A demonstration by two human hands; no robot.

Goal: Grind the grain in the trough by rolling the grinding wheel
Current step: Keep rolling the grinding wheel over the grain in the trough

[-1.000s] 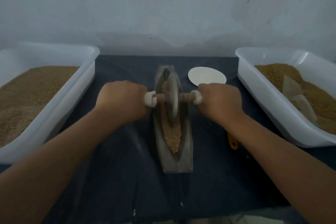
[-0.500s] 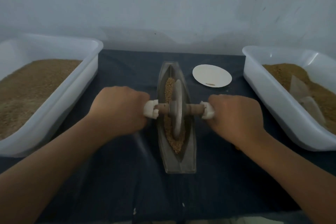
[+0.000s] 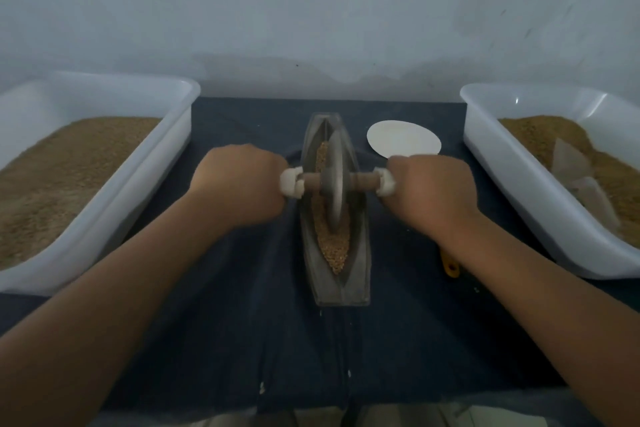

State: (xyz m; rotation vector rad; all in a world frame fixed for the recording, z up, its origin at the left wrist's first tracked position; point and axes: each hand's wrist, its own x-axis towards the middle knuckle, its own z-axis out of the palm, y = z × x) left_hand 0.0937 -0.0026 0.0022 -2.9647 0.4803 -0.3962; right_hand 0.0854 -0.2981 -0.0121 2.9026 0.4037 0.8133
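While tan grain (image 3: 333,248) fills the near half of the narrow grey boat-shaped trough (image 3: 341,289) and the left grip (image 3: 239,184) and right grip (image 3: 433,191) clench the axle ends of the grey disc grinding wheel (image 3: 334,180) standing mid-trough, an uneven push could tip it, spilling grain

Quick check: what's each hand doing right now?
Left hand: grips the left end of the handle through the grinding wheel.
Right hand: grips the handle's right end.
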